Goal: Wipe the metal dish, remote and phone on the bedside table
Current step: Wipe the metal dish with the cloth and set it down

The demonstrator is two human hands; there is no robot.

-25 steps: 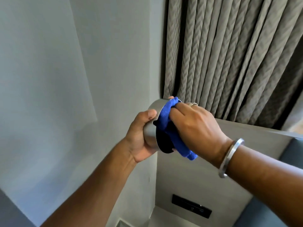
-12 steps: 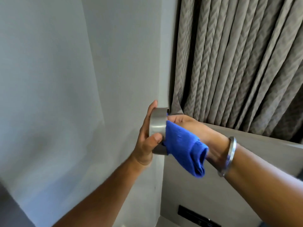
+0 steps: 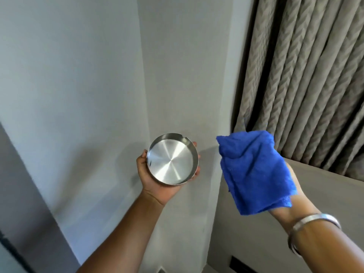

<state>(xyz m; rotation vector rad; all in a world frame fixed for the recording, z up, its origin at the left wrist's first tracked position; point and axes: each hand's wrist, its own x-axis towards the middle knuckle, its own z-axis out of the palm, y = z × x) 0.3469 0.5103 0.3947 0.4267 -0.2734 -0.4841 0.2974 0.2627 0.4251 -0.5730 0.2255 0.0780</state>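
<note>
A round shiny metal dish (image 3: 172, 159) is held up in front of the grey wall, its hollow inside facing me. My left hand (image 3: 157, 184) grips it from below and behind, fingertips curling over the right rim. To the right, apart from the dish, my right hand (image 3: 291, 200) holds a crumpled blue cloth (image 3: 254, 174) that drapes over the fingers and hides most of them. A metal bangle (image 3: 313, 223) circles the right wrist. The remote, the phone and the bedside table are out of view.
A grey wall (image 3: 88, 95) fills the left and centre. Patterned grey curtains (image 3: 305, 75) hang at the upper right. Below them runs a pale headboard panel (image 3: 325, 194) with a dark switch plate (image 3: 238, 263) at the bottom edge.
The cloth has come off the dish and my right hand has moved away to the right. My left hand has turned the dish from edge-on so its inside faces me.
</note>
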